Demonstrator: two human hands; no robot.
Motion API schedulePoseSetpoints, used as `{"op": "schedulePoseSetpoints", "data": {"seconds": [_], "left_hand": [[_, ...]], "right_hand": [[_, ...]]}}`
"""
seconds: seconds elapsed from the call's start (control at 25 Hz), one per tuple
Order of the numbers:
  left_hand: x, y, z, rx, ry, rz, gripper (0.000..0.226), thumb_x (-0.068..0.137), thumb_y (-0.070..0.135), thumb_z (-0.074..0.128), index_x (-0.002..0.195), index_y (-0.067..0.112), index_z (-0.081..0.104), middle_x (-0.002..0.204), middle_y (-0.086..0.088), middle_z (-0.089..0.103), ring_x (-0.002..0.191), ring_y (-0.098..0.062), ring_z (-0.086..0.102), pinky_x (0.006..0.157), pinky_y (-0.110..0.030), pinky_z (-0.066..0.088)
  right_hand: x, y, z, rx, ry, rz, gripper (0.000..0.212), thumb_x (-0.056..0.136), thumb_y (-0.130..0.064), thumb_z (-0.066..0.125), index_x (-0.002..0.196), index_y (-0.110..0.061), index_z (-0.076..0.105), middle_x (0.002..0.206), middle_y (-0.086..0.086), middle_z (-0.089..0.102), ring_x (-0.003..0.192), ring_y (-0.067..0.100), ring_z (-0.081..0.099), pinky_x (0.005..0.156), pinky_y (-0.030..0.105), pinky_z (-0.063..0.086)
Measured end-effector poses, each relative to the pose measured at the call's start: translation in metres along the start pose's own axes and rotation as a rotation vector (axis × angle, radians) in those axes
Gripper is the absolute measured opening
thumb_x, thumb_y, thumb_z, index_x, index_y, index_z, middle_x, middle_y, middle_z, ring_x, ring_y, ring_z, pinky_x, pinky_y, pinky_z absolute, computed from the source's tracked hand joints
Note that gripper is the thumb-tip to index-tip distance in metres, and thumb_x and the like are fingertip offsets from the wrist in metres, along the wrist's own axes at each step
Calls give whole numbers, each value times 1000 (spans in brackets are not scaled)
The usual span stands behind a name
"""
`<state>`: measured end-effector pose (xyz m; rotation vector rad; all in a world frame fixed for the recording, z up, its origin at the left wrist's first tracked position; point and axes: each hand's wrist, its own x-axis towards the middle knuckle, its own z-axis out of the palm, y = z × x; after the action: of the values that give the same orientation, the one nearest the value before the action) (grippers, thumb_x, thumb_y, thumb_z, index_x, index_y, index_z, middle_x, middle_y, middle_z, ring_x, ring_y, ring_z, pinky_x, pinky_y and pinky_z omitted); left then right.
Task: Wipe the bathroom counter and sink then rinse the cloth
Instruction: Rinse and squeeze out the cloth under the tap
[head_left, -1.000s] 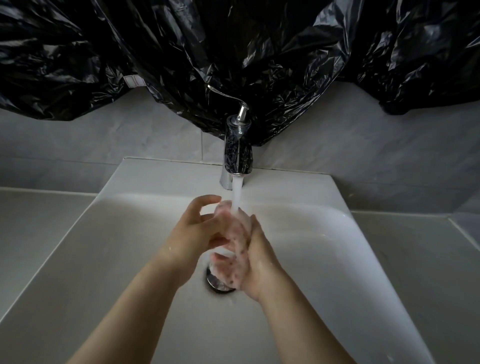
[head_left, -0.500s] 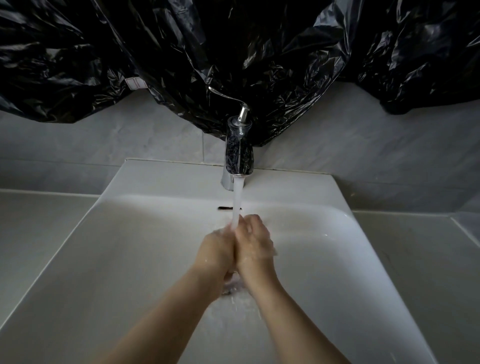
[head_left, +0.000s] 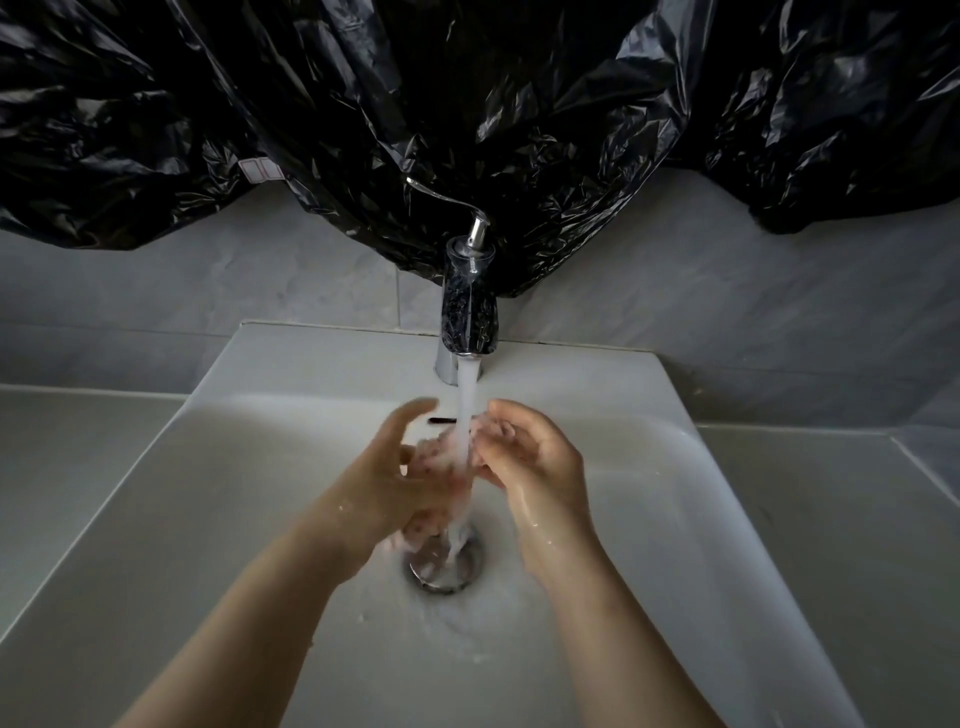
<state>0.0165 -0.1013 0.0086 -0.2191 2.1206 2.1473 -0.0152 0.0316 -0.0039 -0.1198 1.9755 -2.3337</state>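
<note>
The cloth (head_left: 439, 467) sits mid-frame under the tap's (head_left: 470, 312) running water, above the drain (head_left: 441, 574), so the rinse is in hand. The right hand (head_left: 540, 462) curls its fingers round the cloth's upper end. The left hand (head_left: 384, 488) is blurred with one finger stretched out, so I cannot tell its grip. The next move is probably to wring the cloth and shut off the tap.

L hand (head_left: 387, 486) + R hand (head_left: 540, 462) gripping wet cloth (head_left: 439, 460), under running tap (head_left: 467, 306), over sink (head_left: 208, 519) drain (head_left: 441, 571)

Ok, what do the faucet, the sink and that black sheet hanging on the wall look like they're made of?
The black sheet looks like thin plastic film, likely bin-bag material: crinkled, with sharp glints. The faucet is polished chrome-look metal; it mirrors the black sheet. The sink is glossy white, probably glazed ceramic: smooth, with soft highlights.
</note>
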Motion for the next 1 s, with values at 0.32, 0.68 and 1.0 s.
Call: {"op": "schedulePoseSetpoints", "data": {"seconds": [0.32,0.68,1.0], "left_hand": [[4,-1,-7,-20,207,156,25,70,14,77,70,8,53,59,-11,60,51,-23,54,54,-28,42],[5,-6,1,510,413,271,9,85,18,64,87,27,66,89,0,61,80,-14,58,77,-27,42],[-5,4,14,122,235,136,11,84,8,63,74,12,67,60,3,70,57,-13,65,57,-22,50]], "right_hand": [[0,-5,-2,-109,-65,48,21,80,-14,71,93,-25,58,67,-2,55,55,0,54,55,11,42],[-2,0,1,-148,-126,163,19,89,-25,62,71,-19,59,66,-3,57,64,13,52,59,24,41],[-2,-7,2,70,-1,32,18,88,-1,58,100,-15,60,84,1,68,71,12,61,59,25,48]]}}
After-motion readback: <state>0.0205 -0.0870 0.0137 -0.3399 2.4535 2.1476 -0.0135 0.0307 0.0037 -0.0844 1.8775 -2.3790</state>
